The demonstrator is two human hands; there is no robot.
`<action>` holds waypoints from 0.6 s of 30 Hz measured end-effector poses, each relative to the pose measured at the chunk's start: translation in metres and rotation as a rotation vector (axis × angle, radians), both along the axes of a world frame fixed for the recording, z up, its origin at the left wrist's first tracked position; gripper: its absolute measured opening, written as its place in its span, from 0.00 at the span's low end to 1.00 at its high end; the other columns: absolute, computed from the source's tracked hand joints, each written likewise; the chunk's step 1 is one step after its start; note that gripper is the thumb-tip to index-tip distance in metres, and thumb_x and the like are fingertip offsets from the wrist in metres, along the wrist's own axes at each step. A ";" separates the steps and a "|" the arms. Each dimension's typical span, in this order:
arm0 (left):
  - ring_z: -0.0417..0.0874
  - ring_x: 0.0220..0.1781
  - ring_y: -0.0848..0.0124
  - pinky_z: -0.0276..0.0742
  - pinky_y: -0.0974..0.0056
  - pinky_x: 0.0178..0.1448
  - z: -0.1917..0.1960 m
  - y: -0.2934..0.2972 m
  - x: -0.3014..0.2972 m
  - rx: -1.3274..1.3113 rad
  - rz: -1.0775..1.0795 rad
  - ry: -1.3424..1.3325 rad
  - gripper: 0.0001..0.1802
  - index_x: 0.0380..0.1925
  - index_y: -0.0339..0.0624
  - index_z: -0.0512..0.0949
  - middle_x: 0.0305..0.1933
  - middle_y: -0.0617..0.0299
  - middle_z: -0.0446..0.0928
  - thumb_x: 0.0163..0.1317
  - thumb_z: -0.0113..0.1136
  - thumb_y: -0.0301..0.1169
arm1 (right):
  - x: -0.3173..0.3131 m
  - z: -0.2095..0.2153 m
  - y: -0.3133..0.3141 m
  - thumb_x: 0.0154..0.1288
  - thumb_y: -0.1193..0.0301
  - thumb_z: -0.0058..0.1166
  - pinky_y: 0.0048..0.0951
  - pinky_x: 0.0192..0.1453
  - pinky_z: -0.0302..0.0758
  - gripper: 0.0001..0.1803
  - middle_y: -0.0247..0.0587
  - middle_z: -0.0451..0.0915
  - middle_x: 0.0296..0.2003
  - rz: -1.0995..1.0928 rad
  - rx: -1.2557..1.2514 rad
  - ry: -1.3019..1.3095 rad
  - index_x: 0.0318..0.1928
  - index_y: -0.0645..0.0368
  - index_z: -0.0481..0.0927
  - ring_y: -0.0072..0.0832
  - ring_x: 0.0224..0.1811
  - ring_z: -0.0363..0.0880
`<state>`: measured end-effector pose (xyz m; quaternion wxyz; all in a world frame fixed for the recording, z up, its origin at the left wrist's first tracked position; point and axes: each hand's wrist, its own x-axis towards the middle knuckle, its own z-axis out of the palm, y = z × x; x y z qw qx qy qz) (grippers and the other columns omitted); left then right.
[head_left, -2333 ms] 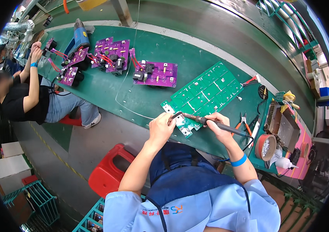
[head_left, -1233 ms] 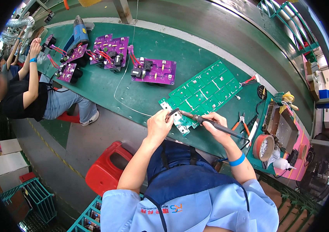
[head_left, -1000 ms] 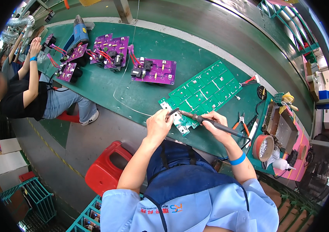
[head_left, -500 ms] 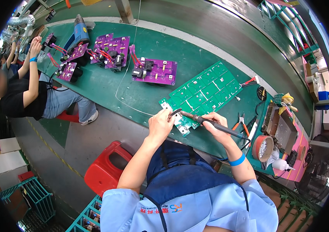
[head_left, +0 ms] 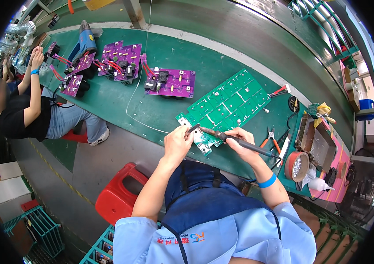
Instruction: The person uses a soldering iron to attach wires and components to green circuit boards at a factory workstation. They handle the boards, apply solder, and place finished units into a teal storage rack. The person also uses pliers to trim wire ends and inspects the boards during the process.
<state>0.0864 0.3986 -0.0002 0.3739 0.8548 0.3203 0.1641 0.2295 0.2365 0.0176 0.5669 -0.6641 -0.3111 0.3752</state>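
My right hand (head_left: 242,144) is closed round the dark handle of a soldering iron (head_left: 233,139). Its metal tip points left, over the near-left end of a green circuit board (head_left: 228,108). My left hand (head_left: 178,143) is pinched beside that end of the board, a short way from the iron's tip. From its fingers sticks a short, thin black piece (head_left: 193,128) whose kind I cannot make out. A thin pale wire (head_left: 145,123), looking like solder wire, comes down from above and across the table to my left hand; its end is hidden by the fingers.
Several purple circuit boards (head_left: 173,82) with red leads lie left on the green table, near a blue heat gun (head_left: 87,38). Orange-handled cutters (head_left: 270,138), a round tub (head_left: 297,167) and a metal tray (head_left: 316,147) are at right. A person (head_left: 26,108) sits far left; a red stool (head_left: 118,193) stands nearby.
The whole view has shifted slightly, so the table's things sit a little further left. Both hands keep their holds, with the iron's tip still close to the black piece.
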 end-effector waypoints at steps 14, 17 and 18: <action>0.73 0.20 0.61 0.66 0.61 0.24 -0.002 0.002 -0.003 -0.032 -0.020 -0.036 0.07 0.20 0.39 0.70 0.18 0.59 0.70 0.47 0.57 0.30 | -0.002 0.002 0.001 0.52 0.73 0.52 0.19 0.34 0.69 0.10 0.40 0.75 0.30 -0.013 0.017 -0.006 0.36 0.65 0.73 0.19 0.31 0.73; 0.73 0.20 0.61 0.66 0.61 0.24 -0.004 0.002 -0.004 -0.035 -0.030 -0.047 0.07 0.20 0.39 0.70 0.18 0.59 0.70 0.47 0.57 0.29 | -0.003 0.002 0.001 0.52 0.73 0.52 0.19 0.34 0.69 0.10 0.40 0.75 0.30 -0.016 0.002 0.001 0.36 0.65 0.73 0.19 0.31 0.73; 0.73 0.20 0.61 0.66 0.61 0.24 -0.005 0.002 -0.004 -0.041 -0.037 -0.050 0.07 0.19 0.39 0.70 0.18 0.59 0.70 0.47 0.57 0.29 | -0.003 0.003 0.001 0.52 0.74 0.53 0.19 0.34 0.68 0.10 0.39 0.75 0.29 -0.027 0.009 0.011 0.36 0.65 0.73 0.18 0.30 0.72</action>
